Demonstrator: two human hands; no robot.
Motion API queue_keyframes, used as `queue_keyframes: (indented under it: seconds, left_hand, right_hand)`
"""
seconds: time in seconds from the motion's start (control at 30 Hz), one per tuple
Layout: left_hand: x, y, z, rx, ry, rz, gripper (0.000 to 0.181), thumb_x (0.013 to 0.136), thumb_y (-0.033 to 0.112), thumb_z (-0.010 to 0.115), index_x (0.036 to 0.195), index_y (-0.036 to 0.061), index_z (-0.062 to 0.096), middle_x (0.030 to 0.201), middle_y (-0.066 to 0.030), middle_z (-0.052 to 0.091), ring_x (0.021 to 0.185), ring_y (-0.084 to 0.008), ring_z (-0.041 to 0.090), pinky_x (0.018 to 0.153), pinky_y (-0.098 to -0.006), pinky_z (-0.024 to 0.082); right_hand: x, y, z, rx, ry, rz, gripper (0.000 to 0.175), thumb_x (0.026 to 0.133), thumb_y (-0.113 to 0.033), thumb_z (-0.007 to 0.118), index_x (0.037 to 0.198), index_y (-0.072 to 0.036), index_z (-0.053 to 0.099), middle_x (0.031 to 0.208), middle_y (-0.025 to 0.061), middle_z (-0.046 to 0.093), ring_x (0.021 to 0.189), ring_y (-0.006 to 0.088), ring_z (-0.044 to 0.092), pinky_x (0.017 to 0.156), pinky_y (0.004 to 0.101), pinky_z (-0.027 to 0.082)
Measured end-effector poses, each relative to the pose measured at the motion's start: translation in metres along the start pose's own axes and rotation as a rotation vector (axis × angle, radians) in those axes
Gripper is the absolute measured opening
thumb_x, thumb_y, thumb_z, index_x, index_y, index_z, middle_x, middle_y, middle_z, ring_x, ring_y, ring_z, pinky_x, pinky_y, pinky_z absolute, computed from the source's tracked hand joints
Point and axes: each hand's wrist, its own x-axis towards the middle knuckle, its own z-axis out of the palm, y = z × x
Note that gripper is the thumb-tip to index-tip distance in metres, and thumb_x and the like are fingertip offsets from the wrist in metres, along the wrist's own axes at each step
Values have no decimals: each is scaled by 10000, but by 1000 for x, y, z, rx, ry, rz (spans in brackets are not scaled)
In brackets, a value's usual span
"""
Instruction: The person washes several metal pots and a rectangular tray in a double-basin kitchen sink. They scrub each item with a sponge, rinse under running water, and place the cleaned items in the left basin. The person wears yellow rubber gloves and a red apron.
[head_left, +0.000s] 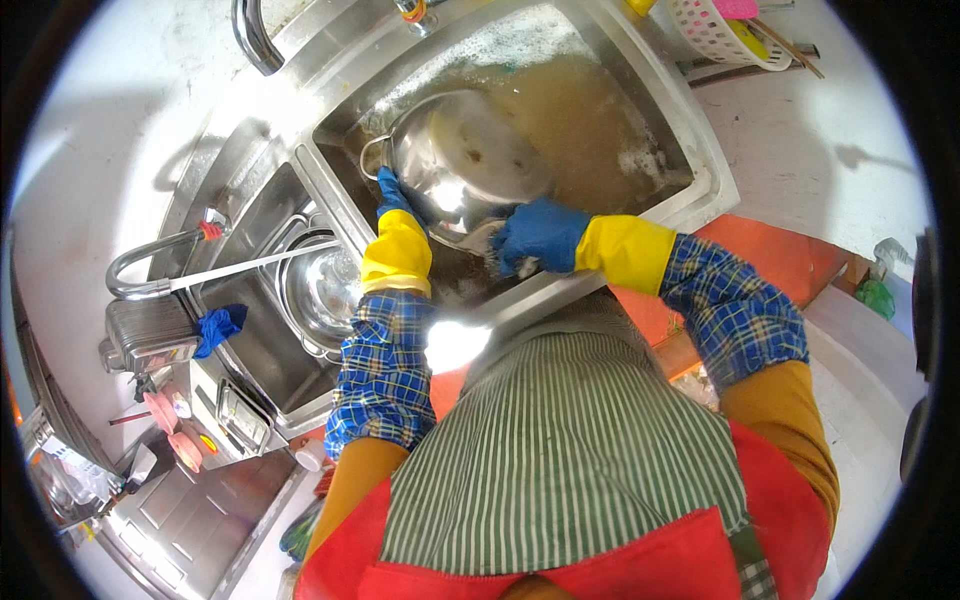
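A round stainless steel pan (457, 157) with a loop handle lies tilted in the right sink basin, partly in brown, sudsy water (592, 120). My left hand (395, 199), in a blue and yellow rubber glove, grips the pan's rim just below the loop handle. My right hand (538, 236), gloved likewise, is closed around a scrubbing pad (491, 244) whose edge shows at the pan's near rim. How the fingers wrap the pad is partly hidden.
In the left basin, a running faucet (142, 289) pours into nested steel pans (319, 277). Stacked steel trays (150, 334) and a blue cloth (221, 328) sit left of it. A white plastic basket (720, 37) stands at upper right. The sink's metal rim (544, 296) runs before me.
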Motion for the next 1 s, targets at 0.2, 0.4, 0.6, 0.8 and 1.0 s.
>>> queue_keyframes:
  seconds: [0.2,0.4,0.6,0.8,1.0]
  left_hand:
    - [9,-11,-8,-92,13,-15,874,834,754,564,1204,-35,645,1034,-200,696,891,-345,660,841,-413,516]
    - [-1,-15,-13,-161,33,-25,890,832,759,568,1227,-35,631,1026,-184,698,870,-337,662,826,-413,525]
    - [-35,-29,-11,-75,81,-32,865,861,743,552,1271,-16,624,1142,-128,679,967,-328,643,868,-422,516]
    - [-2,-60,-6,-516,-30,-12,876,860,743,551,1291,-17,617,1272,-150,637,1110,-301,613,980,-416,476]
    - [-7,-67,-17,-408,16,-149,843,870,721,557,1312,6,612,1333,-133,617,1163,-313,602,1031,-407,457]
  right_hand:
    - [-61,94,21,243,-58,537,294,779,-60,726,1065,-127,721,1076,127,716,888,262,724,794,371,566]
    - [-37,180,28,381,781,1153,515,778,-182,815,1233,-63,606,1143,146,687,941,256,700,852,361,552]
    - [47,58,9,689,982,360,484,794,-42,725,1267,-52,621,1183,135,699,1048,235,681,973,365,513]
    - [130,100,-29,52,885,515,387,914,-184,652,1298,-145,642,1392,85,597,1250,298,581,1086,367,439]
    - [52,196,-10,196,608,1081,447,971,-345,568,1391,-192,561,1489,110,498,1370,293,463,1150,370,349]
